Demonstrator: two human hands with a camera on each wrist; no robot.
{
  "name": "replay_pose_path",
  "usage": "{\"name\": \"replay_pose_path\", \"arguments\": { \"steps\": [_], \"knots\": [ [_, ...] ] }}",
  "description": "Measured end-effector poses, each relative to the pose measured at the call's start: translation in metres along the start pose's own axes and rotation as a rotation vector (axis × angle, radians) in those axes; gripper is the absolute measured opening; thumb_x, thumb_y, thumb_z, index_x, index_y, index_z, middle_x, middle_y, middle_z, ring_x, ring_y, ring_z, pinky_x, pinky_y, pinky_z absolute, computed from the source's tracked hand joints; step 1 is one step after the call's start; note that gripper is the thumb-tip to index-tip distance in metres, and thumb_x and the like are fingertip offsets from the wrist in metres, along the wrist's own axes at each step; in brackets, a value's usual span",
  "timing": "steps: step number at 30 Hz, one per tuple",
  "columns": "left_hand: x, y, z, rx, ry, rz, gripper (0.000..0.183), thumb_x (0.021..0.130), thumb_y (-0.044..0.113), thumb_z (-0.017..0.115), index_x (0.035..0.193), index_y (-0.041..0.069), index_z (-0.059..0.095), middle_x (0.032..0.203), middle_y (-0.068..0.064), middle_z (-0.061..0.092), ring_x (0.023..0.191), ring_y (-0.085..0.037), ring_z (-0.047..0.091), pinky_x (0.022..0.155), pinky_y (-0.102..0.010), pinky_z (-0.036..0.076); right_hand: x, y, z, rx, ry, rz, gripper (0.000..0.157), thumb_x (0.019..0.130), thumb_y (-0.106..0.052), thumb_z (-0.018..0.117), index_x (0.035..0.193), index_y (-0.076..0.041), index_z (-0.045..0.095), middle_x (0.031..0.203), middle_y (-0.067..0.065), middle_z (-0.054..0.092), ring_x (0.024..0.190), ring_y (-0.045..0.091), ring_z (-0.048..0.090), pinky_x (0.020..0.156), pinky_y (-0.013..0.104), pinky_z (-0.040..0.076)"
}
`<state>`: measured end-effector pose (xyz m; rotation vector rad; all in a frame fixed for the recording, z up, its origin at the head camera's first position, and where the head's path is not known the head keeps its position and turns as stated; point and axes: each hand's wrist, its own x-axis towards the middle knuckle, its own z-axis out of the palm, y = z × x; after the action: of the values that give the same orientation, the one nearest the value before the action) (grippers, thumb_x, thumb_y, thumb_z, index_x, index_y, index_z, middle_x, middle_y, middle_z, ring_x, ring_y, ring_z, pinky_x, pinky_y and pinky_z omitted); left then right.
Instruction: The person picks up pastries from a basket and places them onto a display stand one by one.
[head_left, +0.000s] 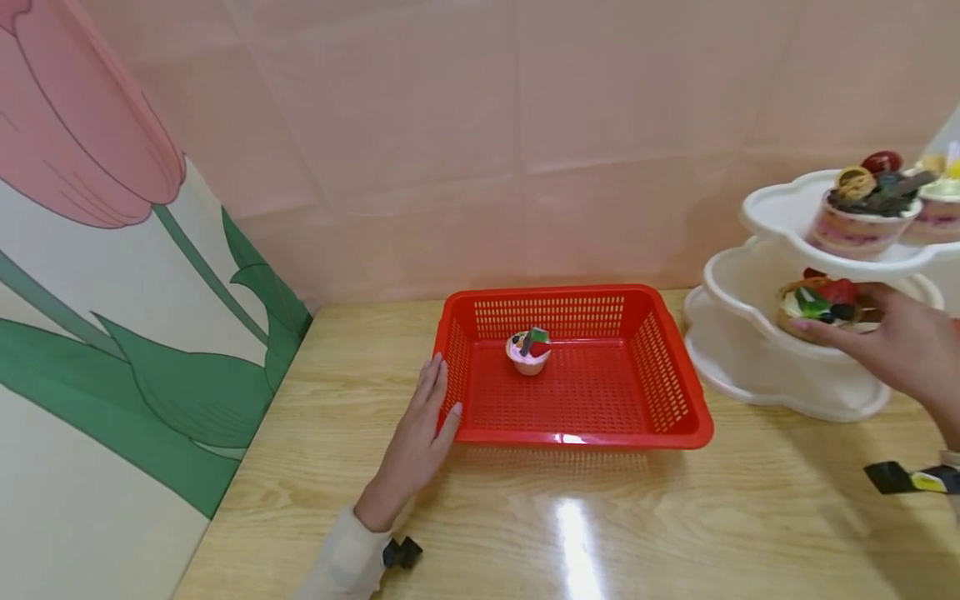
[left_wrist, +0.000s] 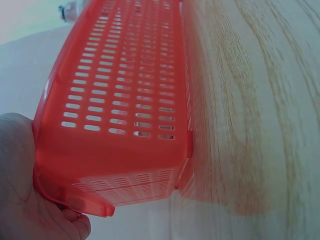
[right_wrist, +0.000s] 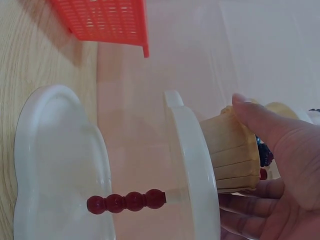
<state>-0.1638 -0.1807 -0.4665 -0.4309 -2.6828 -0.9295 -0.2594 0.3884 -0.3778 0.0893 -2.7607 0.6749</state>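
My right hand [head_left: 900, 337] holds a fruit-topped cupcake [head_left: 797, 307] at the middle tier of a white stand [head_left: 723, 279], thumb on one side and fingers on the other. The right wrist view shows the cupcake's tan pleated cup [right_wrist: 227, 152], its base against or very close to the tier [right_wrist: 192, 165]. My left hand [head_left: 416, 429] rests at the near left corner of a red plastic basket [head_left: 577, 440], its fingers extended along the rim. A small cupcake with pink cream [head_left: 529, 360] stands upright inside the basket, toward the left.
Dessert cups, one with a dark topping [head_left: 862, 221], stand on the stand's top tier [head_left: 780, 204]. Dark red beads [right_wrist: 125, 201] form a post between the lower tiers. Behind the wooden table [head_left: 480, 533] rises a pink wall; a tulip-printed panel [head_left: 150, 333] stands left.
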Motion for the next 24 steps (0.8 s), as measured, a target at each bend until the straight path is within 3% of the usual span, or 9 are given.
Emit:
{"name": "replay_pose_path", "arguments": {
  "steps": [6, 7, 9, 11, 13, 14, 18, 21, 24],
  "knots": [
    [0.000, 0.000, 0.000, 0.002, -0.004, 0.003, 0.066, 0.110, 0.041, 0.040, 0.160, 0.002, 0.022, 0.170, -0.008, 0.013, 0.156, -0.024, 0.012, 0.119, -0.048, 0.025, 0.000, 0.001, 0.001, 0.035, 0.005, -0.041, 0.076, 0.085, -0.035, 0.082, 0.140, 0.008, 0.051, 0.124, 0.046, 0.052, 0.102, 0.062, 0.049, 0.084, 0.060, 0.036],
    [0.000, 0.000, 0.000, 0.002, -0.003, 0.004, 0.066, 0.110, 0.042, 0.040, 0.160, 0.002, 0.022, 0.170, -0.008, 0.013, 0.156, -0.025, 0.012, 0.119, -0.048, 0.025, -0.001, 0.001, 0.001, 0.058, 0.007, -0.054, 0.076, 0.085, -0.032, 0.083, 0.141, 0.007, 0.051, 0.125, 0.045, 0.052, 0.099, 0.051, 0.058, 0.086, 0.053, 0.041],
    [0.000, 0.001, 0.000, 0.002, 0.006, 0.011, 0.066, 0.110, 0.041, 0.040, 0.160, 0.001, 0.023, 0.170, -0.009, 0.013, 0.155, -0.026, 0.013, 0.119, -0.050, 0.026, -0.003, 0.002, 0.003, 0.137, 0.021, -0.083, 0.074, 0.084, -0.023, 0.085, 0.144, 0.004, 0.050, 0.131, 0.022, 0.064, 0.091, 0.021, 0.067, 0.081, 0.031, 0.049],
    [0.000, 0.000, 0.000, 0.005, 0.007, 0.013, 0.066, 0.110, 0.041, 0.040, 0.160, 0.000, 0.023, 0.170, -0.009, 0.013, 0.155, -0.026, 0.013, 0.118, -0.050, 0.026, -0.007, 0.002, 0.006, 0.221, 0.041, -0.095, 0.075, 0.084, -0.015, 0.085, 0.148, -0.002, 0.048, 0.128, -0.003, 0.064, 0.087, -0.009, 0.058, 0.065, 0.009, 0.045],
    [0.000, 0.000, 0.001, 0.009, 0.004, 0.011, 0.067, 0.110, 0.042, 0.040, 0.160, 0.000, 0.023, 0.170, -0.009, 0.013, 0.156, -0.026, 0.012, 0.119, -0.050, 0.026, -0.011, 0.001, 0.008, 0.270, 0.060, -0.086, 0.079, 0.084, -0.010, 0.084, 0.152, -0.003, 0.044, 0.128, -0.005, 0.059, 0.086, -0.027, 0.038, 0.061, -0.001, 0.040],
    [0.000, 0.000, 0.001, 0.009, 0.003, 0.012, 0.067, 0.110, 0.042, 0.040, 0.160, 0.000, 0.023, 0.170, -0.009, 0.013, 0.156, -0.025, 0.012, 0.119, -0.050, 0.026, -0.013, 0.000, 0.009, 0.274, 0.074, -0.080, 0.081, 0.084, -0.009, 0.083, 0.153, -0.004, 0.041, 0.130, -0.004, 0.057, 0.092, -0.020, 0.045, 0.063, -0.002, 0.038],
    [0.000, -0.001, 0.001, 0.011, -0.005, 0.001, 0.068, 0.110, 0.044, 0.038, 0.161, 0.003, 0.021, 0.170, -0.007, 0.011, 0.156, -0.023, 0.010, 0.119, -0.048, 0.025, -0.021, -0.006, 0.009, 0.229, 0.128, -0.066, 0.083, 0.085, -0.010, 0.082, 0.154, 0.001, 0.036, 0.140, 0.041, 0.045, 0.097, -0.018, 0.037, 0.066, -0.004, 0.030],
    [0.000, 0.000, 0.000, 0.007, -0.005, -0.003, 0.068, 0.110, 0.045, 0.038, 0.161, 0.004, 0.020, 0.170, -0.007, 0.011, 0.156, -0.023, 0.010, 0.119, -0.049, 0.025, -0.028, -0.013, 0.007, 0.227, 0.144, -0.067, 0.080, 0.086, -0.007, 0.080, 0.151, 0.007, 0.036, 0.137, 0.048, 0.042, 0.105, -0.008, 0.047, 0.067, -0.005, 0.028],
    [0.000, 0.000, 0.000, 0.003, -0.005, -0.004, 0.068, 0.110, 0.044, 0.039, 0.161, 0.004, 0.020, 0.170, -0.007, 0.012, 0.156, -0.022, 0.010, 0.119, -0.049, 0.025, -0.036, -0.021, 0.006, 0.206, 0.140, -0.055, 0.080, 0.088, -0.008, 0.077, 0.152, 0.009, 0.032, 0.136, 0.050, 0.040, 0.114, 0.039, 0.056, 0.066, -0.004, 0.024]
  ]
}}
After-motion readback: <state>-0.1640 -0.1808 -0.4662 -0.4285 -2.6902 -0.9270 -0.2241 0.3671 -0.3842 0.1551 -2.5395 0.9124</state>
